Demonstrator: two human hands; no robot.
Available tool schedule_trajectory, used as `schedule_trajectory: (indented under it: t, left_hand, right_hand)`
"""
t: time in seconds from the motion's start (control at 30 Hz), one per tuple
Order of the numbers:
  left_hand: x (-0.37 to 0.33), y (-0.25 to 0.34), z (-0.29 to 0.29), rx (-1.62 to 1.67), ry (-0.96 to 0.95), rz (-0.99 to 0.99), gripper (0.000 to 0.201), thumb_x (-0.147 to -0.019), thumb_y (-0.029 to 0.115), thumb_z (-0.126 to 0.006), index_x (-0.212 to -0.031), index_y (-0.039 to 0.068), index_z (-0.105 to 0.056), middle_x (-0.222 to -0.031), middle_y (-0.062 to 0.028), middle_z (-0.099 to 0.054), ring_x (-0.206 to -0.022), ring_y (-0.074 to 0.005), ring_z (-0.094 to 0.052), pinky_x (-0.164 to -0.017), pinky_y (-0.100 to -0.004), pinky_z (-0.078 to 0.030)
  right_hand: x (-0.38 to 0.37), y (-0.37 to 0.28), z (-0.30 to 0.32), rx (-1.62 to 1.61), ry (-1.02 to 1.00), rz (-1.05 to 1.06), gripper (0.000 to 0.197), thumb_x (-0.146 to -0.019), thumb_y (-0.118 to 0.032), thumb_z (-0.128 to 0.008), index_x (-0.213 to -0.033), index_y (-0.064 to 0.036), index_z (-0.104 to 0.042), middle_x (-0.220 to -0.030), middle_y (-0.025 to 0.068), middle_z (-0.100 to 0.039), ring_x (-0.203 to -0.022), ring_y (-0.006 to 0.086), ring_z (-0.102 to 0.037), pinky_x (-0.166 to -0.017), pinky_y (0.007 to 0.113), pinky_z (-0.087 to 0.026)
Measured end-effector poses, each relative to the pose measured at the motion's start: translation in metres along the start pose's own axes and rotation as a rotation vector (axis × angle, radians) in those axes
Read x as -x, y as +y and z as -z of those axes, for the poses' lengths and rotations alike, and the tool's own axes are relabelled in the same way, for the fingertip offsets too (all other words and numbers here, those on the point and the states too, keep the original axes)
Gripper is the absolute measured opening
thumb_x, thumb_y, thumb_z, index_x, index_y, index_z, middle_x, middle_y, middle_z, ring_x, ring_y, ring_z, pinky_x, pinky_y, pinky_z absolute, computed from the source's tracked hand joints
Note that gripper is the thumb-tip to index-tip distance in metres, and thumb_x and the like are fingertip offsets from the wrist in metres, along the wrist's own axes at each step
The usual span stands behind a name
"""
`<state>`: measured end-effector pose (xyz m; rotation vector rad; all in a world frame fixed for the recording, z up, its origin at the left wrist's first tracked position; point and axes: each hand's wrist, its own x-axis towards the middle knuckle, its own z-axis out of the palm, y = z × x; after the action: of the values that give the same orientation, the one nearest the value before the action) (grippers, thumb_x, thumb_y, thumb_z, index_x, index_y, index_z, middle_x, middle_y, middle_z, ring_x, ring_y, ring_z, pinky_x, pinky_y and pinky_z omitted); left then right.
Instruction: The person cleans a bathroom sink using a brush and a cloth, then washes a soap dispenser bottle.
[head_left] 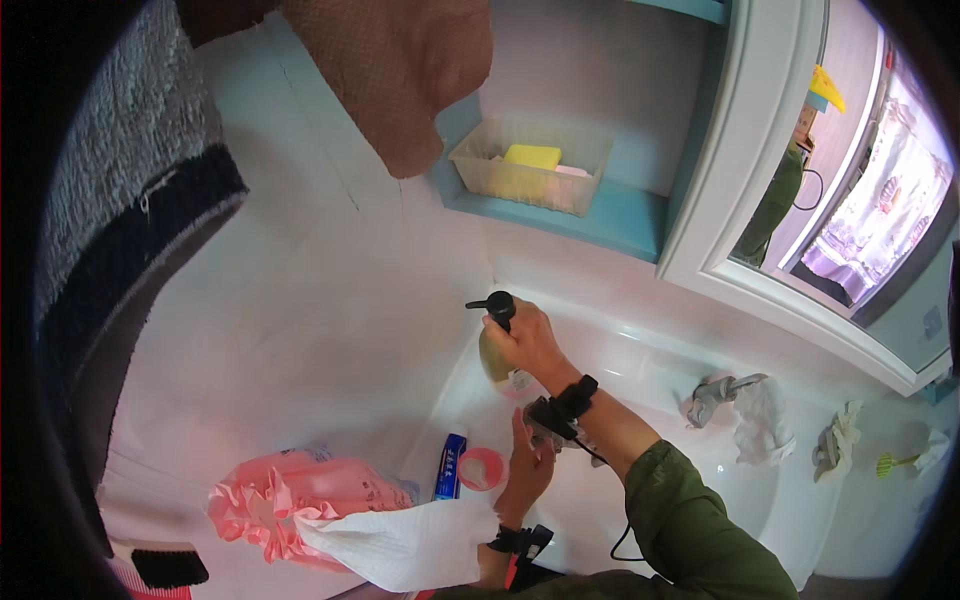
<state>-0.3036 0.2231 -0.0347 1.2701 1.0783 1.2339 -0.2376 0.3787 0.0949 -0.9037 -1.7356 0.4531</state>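
My right hand (pixel 530 345) is closed around the black head of a pump bottle (pixel 492 362) at the sink's far left corner. The spout points left, and greenish-yellow liquid shows in the clear body. Below it, my left hand (pixel 524 480) points upward beside a grey thing (pixel 545 434), which appears to sit between its thumb and fingers. The right wrist's black strap partly covers that thing, so I cannot tell what it is. Left of this hand are a pink cup (pixel 482 469) and a blue toothpaste tube (pixel 450 466).
The white sink (pixel 700 510) has a tap (pixel 709 400) with a pale cloth by it. A pink plastic bag (pixel 300 495) and white paper towel (pixel 420 545) lie left. Above are a blue shelf with a plastic basket (pixel 520 186), a mirror cabinet (pixel 700 240) and hanging towels (pixel 390 80).
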Motion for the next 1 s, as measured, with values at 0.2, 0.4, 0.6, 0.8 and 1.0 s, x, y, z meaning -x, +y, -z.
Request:
schedule_trajectory:
  t: [0.2,0.4,0.6,0.8,1.0]
  left_hand:
    - [0.001,0.003,-0.006,-0.193,-0.049,-0.036,0.065,-0.081,0.007,-0.045,-0.130,0.000,-0.002,-0.130,-0.0208,-0.021,-0.114,-0.0316,-0.035,-0.063,-0.0212,-0.045]
    - [0.029,-0.003,0.006,-0.220,-0.166,0.165,0.048,-0.082,0.010,-0.048,-0.125,0.004,-0.027,-0.116,-0.0144,-0.043,-0.097,-0.0219,-0.051,-0.071,-0.0267,-0.044]
    - [0.071,0.006,0.023,-0.419,-0.206,0.163,0.028,-0.081,0.009,-0.048,-0.109,0.008,-0.046,-0.093,-0.0096,-0.058,-0.080,-0.0174,-0.058,-0.065,-0.0257,-0.046]
    - [0.108,-0.014,0.064,-0.466,0.217,0.212,0.033,-0.074,0.007,-0.058,-0.105,0.003,-0.046,-0.075,-0.0057,-0.055,-0.060,-0.0162,-0.054,-0.057,-0.0254,-0.046]
    - [0.069,0.000,0.055,-0.454,0.347,0.035,0.064,-0.064,0.007,-0.068,-0.116,0.002,-0.031,-0.098,-0.0130,-0.048,-0.087,-0.0223,-0.051,-0.074,-0.0301,-0.044]
  right_hand:
    - [-0.017,0.047,-0.005,0.086,0.219,0.175,0.010,-0.070,-0.012,-0.055,-0.071,-0.0022,-0.051,-0.065,0.0137,-0.049,-0.058,0.0316,-0.047,-0.051,0.039,-0.038]
    - [-0.012,0.056,-0.002,0.067,0.025,0.024,0.043,-0.073,-0.029,-0.058,-0.100,0.0025,-0.048,-0.089,0.0214,-0.052,-0.084,0.0369,-0.048,-0.073,0.040,-0.040]
    - [0.020,0.062,0.009,0.072,-0.085,-0.052,0.053,-0.075,-0.023,-0.058,-0.115,0.0032,-0.035,-0.113,0.0215,-0.041,-0.101,0.0344,-0.044,-0.087,0.037,-0.035]
    - [0.109,0.067,0.026,0.237,-0.105,-0.004,0.054,-0.072,-0.022,-0.058,-0.116,0.0009,-0.036,-0.115,0.0220,-0.039,-0.103,0.0375,-0.040,-0.087,0.042,-0.034]
    - [0.206,0.071,0.032,0.433,-0.544,0.156,0.049,-0.063,-0.018,-0.063,-0.109,-0.0075,-0.048,-0.108,0.0134,-0.045,-0.104,0.0311,-0.039,-0.084,0.040,-0.037]
